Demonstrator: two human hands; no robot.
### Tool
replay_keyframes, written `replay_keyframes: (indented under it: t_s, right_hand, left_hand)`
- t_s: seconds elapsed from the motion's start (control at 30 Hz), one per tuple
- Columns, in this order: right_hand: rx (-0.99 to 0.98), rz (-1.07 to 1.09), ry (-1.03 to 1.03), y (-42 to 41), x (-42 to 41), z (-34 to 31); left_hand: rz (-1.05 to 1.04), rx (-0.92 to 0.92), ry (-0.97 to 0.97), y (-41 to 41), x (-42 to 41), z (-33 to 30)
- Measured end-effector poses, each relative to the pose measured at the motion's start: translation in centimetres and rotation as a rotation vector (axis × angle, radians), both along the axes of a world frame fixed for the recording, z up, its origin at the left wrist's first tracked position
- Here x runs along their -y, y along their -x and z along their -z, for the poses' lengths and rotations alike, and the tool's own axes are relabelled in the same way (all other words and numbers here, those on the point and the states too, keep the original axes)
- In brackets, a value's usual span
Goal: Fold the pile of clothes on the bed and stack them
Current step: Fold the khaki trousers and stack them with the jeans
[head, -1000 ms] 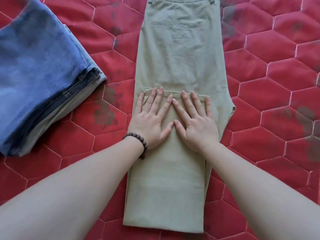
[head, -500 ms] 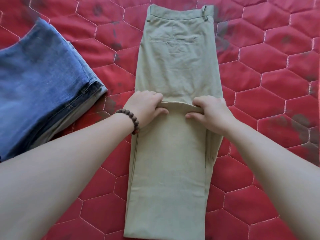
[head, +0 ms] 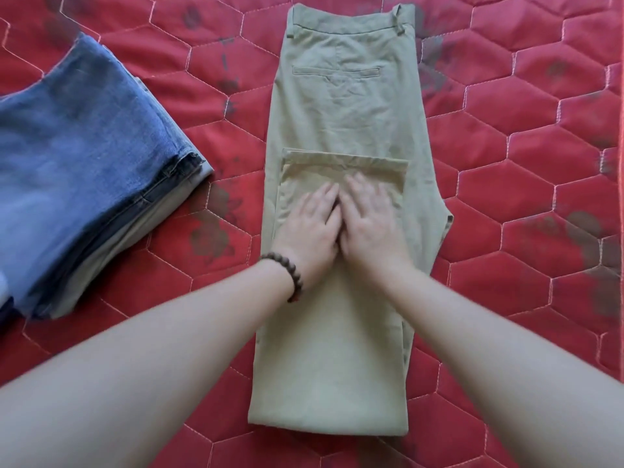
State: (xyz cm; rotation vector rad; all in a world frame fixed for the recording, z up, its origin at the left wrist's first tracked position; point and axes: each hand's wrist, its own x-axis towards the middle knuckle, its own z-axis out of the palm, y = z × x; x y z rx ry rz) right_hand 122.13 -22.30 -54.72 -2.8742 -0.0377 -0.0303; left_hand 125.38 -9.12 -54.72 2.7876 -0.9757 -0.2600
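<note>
khaki trousers [head: 344, 106] hem released since pinch | left hand [head: 309, 228], right hand [head: 369, 224] now pressed flat, fingers straight | hem just beyond fingertips | fold being smoothed

Trousers [head: 347, 113] lie lengthwise on the bed [head: 506, 163], roughly centre, waistband at the far end, fold edge nearest the person. Leg ends are folded back over the trousers' middle, w/ hems [head: 344, 160] lying crosswise about halfway up. Left hand [head: 309, 231] & right hand [head: 368, 224] rest flat side by side on that folded-over layer, just below the hems, inner edges touching. Stack of folded clothes [head: 84, 170] sits on the bed to the left, well apart from the trousers, at an angle to them. Bracelet [head: 287, 275] on left wrist.
</note>
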Motion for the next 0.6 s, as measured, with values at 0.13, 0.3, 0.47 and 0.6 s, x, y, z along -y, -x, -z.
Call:
replay_keyframes:
  t_s: [0.13, 0.3, 0.47, 0.6]
  right_hand:
    - [-0.112, -0.014, -0.041, 6.4, -2.1, 1.8]
    - [-0.179, 0.029, 0.005, 11.5, -3.1, 1.3]
    - [-0.236, 0.030, 0.025, 15.8, -3.9, 0.9]
    - [-0.278, -0.011, -0.006, 19.1, -4.6, 0.1]
  left_hand:
    - [0.006, -0.045, -0.125, 5.6, -2.2, 1.2]
    - [-0.016, -0.084, -0.186, 10.1, -3.6, 0.8]
    - [0.005, -0.155, -0.253, 13.5, -4.7, 0.1]
    - [0.079, -0.192, -0.256, 16.4, -6.3, -0.8]
